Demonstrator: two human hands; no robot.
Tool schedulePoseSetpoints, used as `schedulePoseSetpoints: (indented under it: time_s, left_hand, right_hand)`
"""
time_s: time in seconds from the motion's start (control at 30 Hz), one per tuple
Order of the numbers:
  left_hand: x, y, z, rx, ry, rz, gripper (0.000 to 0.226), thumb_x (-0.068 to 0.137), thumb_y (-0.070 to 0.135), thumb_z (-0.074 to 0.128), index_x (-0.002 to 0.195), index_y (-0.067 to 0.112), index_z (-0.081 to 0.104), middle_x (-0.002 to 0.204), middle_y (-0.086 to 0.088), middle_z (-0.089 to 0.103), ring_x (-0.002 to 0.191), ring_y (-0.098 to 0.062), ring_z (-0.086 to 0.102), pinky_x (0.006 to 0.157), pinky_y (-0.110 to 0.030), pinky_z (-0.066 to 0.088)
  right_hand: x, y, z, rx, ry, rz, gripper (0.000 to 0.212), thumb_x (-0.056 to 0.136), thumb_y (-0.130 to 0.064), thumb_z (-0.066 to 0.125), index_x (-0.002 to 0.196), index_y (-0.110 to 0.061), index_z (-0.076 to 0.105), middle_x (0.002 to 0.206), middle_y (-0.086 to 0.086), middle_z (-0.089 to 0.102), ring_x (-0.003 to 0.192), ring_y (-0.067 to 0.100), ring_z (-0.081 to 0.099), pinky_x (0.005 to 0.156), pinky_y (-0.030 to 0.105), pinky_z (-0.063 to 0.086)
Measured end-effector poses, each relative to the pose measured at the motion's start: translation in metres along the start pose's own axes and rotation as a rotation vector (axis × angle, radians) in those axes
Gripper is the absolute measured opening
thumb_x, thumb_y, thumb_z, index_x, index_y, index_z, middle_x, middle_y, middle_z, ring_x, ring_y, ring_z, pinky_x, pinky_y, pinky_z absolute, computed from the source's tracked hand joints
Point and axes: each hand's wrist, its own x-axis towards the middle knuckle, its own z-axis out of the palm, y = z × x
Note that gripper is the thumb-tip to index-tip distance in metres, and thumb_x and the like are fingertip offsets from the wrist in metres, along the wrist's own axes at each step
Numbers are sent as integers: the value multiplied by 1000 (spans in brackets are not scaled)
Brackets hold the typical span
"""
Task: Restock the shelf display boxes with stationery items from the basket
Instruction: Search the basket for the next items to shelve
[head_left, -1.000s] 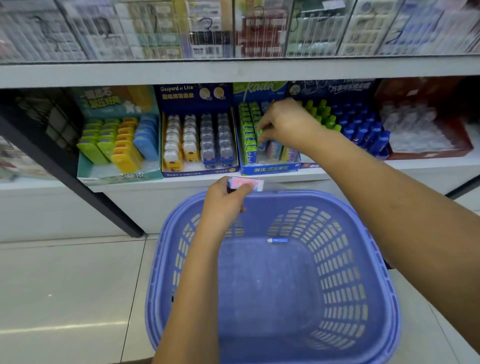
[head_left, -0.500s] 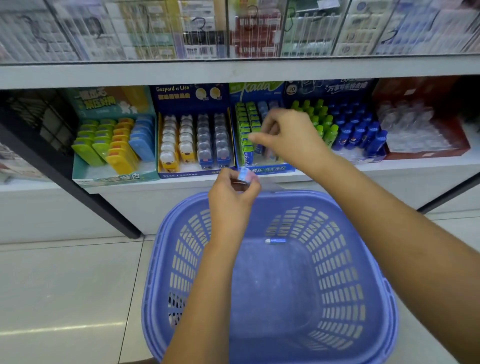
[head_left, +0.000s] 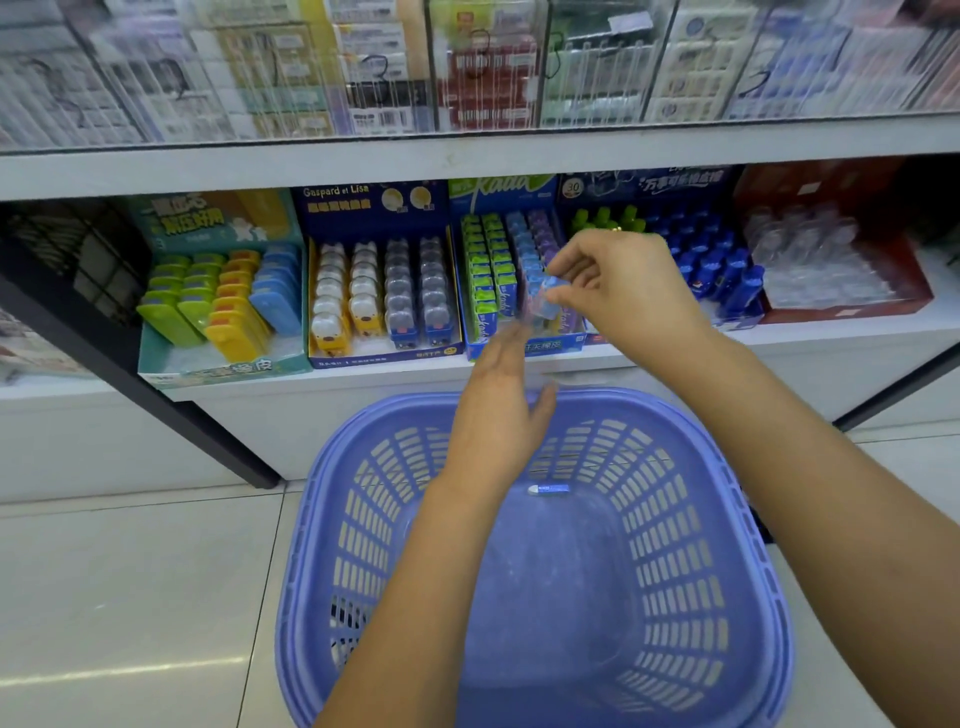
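Between your right thumb and forefinger: a small blue eraser (head_left: 549, 292), pinched just in front of the blue and purple rows of the blue display box (head_left: 555, 345). Half a second ago this eraser sat in your left hand. Your right hand (head_left: 623, 291) has since taken it, so the hand-over is done and only the placing remains. Below the pinch, your left hand (head_left: 501, 410) is motion-blurred, its fingers straight and loose, holding nothing. Judged from this, the next move is a short push forward and down into the blue row, seating the eraser among its neighbours without knocking them over. Beneath both hands stands the plastic basket (head_left: 737, 467). One small blue stick (head_left: 548, 489) lies on its floor and nothing else shows there, so the restock looks nearly finished. Left of your fingers stand the box of dog-shaped pieces (head_left: 374, 205) and the teal box (head_left: 223, 370); right of them stand the blue bottles (head_left: 719, 265).
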Motion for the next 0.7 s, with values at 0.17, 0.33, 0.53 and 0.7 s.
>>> schedulePoseSetpoints:
  time_s: [0.17, 0.33, 0.53, 0.7]
  left_hand:
    - [-2, -6, 6, 147, -61, -23, 65, 91, 23, 57, 147, 8, 28, 155, -4, 26, 144, -16, 17, 117, -24, 15]
    - [0, -9, 2, 145, -80, -20, 64, 91, 22, 56, 147, 11, 29, 154, -1, 27, 143, -15, 20, 116, -24, 19]
    - [1, -11, 1, 131, -100, -9, 65, 91, 22, 56, 148, 15, 27, 154, 1, 26, 142, -14, 23, 113, -23, 22]
    - [-11, -17, 3, -77, 19, 37, 42, 91, 20, 55, 132, 15, 51, 135, 2, 50, 123, -9, 45, 100, -16, 32]
  right_hand:
    - [18, 10, 5, -48, -155, -40, 17, 78, -12, 74, 95, -9, 71, 79, -1, 64, 72, 8, 58, 71, 15, 47]
    - [33, 15, 1, -84, -231, -93, 16, 77, -13, 75, 93, -10, 72, 74, -7, 61, 63, -3, 54, 57, -1, 39]
    - [37, 20, 12, -132, -326, -71, 20, 75, -15, 77, 94, -10, 74, 78, -3, 67, 62, -3, 54, 54, -1, 36]
    - [27, 18, 17, -233, -227, -100, 28, 78, -21, 75, 105, -12, 71, 97, 7, 70, 77, 8, 54, 72, 18, 38]
